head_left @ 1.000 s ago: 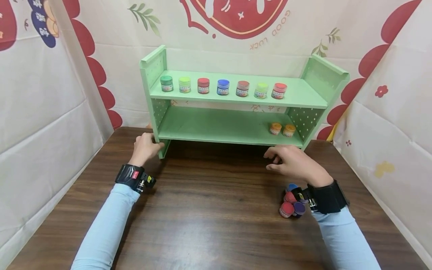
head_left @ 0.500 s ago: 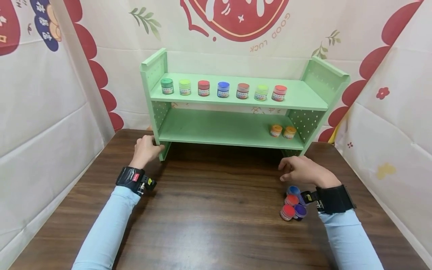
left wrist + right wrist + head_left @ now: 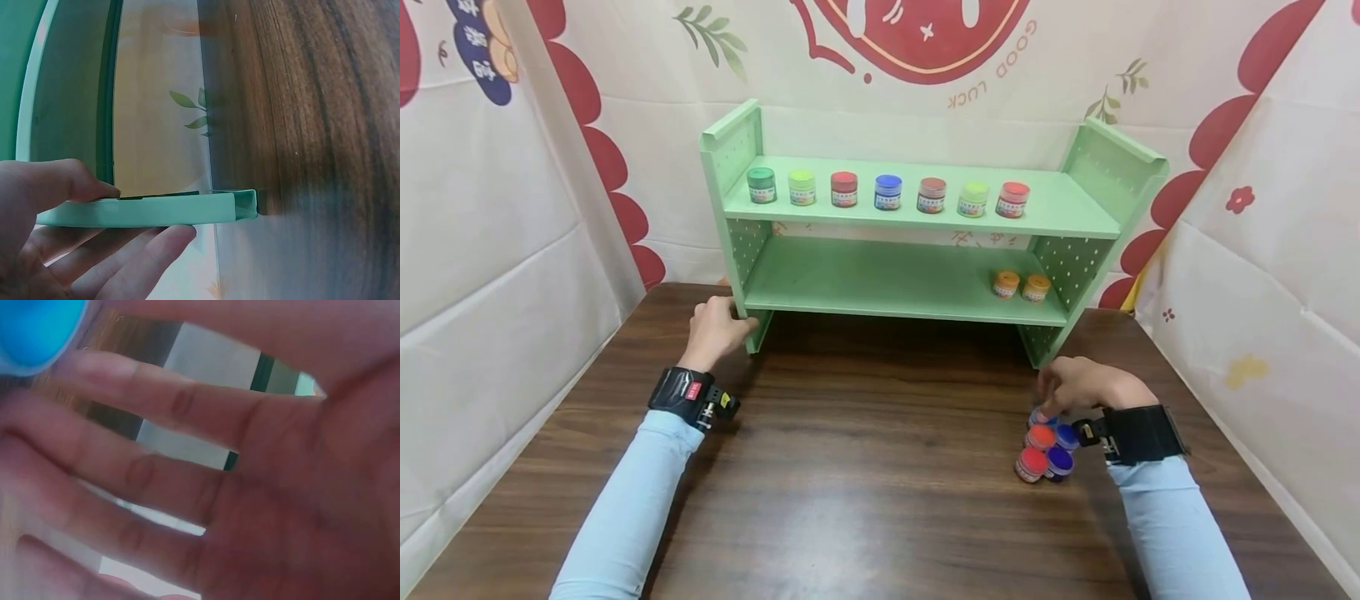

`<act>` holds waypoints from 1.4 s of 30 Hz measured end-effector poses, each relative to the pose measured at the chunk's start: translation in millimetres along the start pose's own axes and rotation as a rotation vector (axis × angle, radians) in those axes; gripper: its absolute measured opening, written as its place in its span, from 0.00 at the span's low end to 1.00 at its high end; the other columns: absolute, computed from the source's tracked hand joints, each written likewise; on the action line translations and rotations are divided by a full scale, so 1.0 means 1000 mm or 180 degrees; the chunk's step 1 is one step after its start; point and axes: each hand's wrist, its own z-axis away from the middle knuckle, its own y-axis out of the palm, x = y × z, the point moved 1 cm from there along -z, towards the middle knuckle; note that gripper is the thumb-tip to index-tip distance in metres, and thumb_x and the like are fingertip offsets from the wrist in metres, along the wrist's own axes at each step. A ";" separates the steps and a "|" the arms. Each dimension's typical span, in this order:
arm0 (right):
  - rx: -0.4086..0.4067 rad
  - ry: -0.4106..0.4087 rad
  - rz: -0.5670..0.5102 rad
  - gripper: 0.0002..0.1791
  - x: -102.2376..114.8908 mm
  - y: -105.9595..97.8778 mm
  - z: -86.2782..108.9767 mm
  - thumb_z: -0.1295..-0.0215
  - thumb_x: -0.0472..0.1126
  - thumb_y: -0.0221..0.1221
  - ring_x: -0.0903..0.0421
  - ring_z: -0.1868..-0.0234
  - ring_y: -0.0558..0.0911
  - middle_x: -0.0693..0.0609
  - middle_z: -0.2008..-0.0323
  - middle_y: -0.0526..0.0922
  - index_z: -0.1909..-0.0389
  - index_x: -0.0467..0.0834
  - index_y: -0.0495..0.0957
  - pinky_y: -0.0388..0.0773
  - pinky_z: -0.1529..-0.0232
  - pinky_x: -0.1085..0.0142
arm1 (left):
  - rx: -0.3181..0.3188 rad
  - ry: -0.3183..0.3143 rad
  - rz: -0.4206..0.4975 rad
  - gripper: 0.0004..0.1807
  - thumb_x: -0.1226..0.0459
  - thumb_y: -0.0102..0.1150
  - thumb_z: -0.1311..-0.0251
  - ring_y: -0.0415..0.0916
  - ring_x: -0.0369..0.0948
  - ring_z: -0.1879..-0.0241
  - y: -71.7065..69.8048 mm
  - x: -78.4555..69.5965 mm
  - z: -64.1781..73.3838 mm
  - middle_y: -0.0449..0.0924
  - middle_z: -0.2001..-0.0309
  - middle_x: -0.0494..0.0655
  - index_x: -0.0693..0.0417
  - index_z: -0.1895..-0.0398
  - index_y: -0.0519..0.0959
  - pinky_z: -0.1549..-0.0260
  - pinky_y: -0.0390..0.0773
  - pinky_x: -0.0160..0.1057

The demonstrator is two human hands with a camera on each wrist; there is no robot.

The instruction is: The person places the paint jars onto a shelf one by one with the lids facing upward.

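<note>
My left hand (image 3: 713, 333) grips the lower left leg of the green shelf (image 3: 895, 279). In the left wrist view its thumb lies on one side of the green leg (image 3: 156, 211) and the fingers on the other. My right hand (image 3: 1093, 385) reaches down over a small blue-lidded jar (image 3: 1040, 419) on the table, partly hiding it. In the right wrist view that jar's blue lid (image 3: 37, 328) is just beyond the tips of the thumb and index finger, with the fingers fairly straight. Beside it stand red-lidded jars (image 3: 1032, 464) and purple-blue-lidded jars (image 3: 1059, 463).
The shelf's upper board carries a row of several jars, among them a dark green one (image 3: 762, 185) and a blue one (image 3: 887, 192). Two orange jars (image 3: 1006, 284) stand at the lower board's right end. Patterned cloth (image 3: 910, 129) hangs behind the brown wooden table (image 3: 850, 467).
My right hand has moved away from the shelf's lower front edge, rightward and down to the jar cluster. The left hand keeps its grip on the shelf leg. The head view has shifted slightly.
</note>
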 end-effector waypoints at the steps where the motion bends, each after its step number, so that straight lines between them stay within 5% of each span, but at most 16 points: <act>1: -0.0008 0.0012 0.0020 0.16 0.000 0.000 -0.001 0.43 0.40 0.73 0.54 0.65 0.80 0.47 0.62 0.83 0.59 0.38 0.79 0.78 0.65 0.62 | -0.0001 0.0006 0.0007 0.13 0.59 0.62 0.41 0.81 0.52 0.64 0.000 0.000 0.000 0.86 0.70 0.55 0.62 0.65 0.84 0.67 0.74 0.45; 9: 0.0083 0.0041 -0.0175 0.19 0.000 0.003 -0.003 0.43 0.37 0.72 0.54 0.65 0.80 0.47 0.62 0.83 0.55 0.37 0.78 0.81 0.63 0.61 | -0.0002 0.0015 0.0013 0.14 0.59 0.62 0.40 0.82 0.54 0.62 0.001 0.000 0.001 0.87 0.67 0.57 0.62 0.62 0.84 0.63 0.78 0.52; 24: -0.0299 -0.0428 0.0290 0.22 0.003 0.003 -0.011 0.44 0.31 0.69 0.52 0.60 0.80 0.47 0.61 0.83 0.47 0.40 0.80 0.78 0.62 0.59 | -0.0003 0.0022 0.0021 0.14 0.59 0.62 0.40 0.81 0.55 0.61 0.001 -0.003 0.001 0.87 0.66 0.58 0.62 0.61 0.84 0.64 0.77 0.52; 29: -0.0344 -0.0309 0.0297 0.25 0.005 0.003 -0.011 0.44 0.37 0.73 0.51 0.60 0.80 0.46 0.60 0.84 0.45 0.38 0.79 0.78 0.62 0.59 | -0.0004 0.0015 0.0009 0.14 0.60 0.63 0.40 0.81 0.55 0.61 -0.001 -0.003 0.002 0.86 0.66 0.59 0.63 0.61 0.84 0.64 0.76 0.51; 42: -0.0347 -0.0299 0.0545 0.20 0.005 0.010 -0.015 0.49 0.43 0.78 0.54 0.63 0.78 0.53 0.65 0.85 0.58 0.45 0.82 0.75 0.64 0.60 | -0.0047 0.0030 -0.0037 0.15 0.58 0.64 0.40 0.82 0.61 0.55 0.001 -0.002 0.001 0.87 0.63 0.61 0.62 0.61 0.84 0.58 0.77 0.60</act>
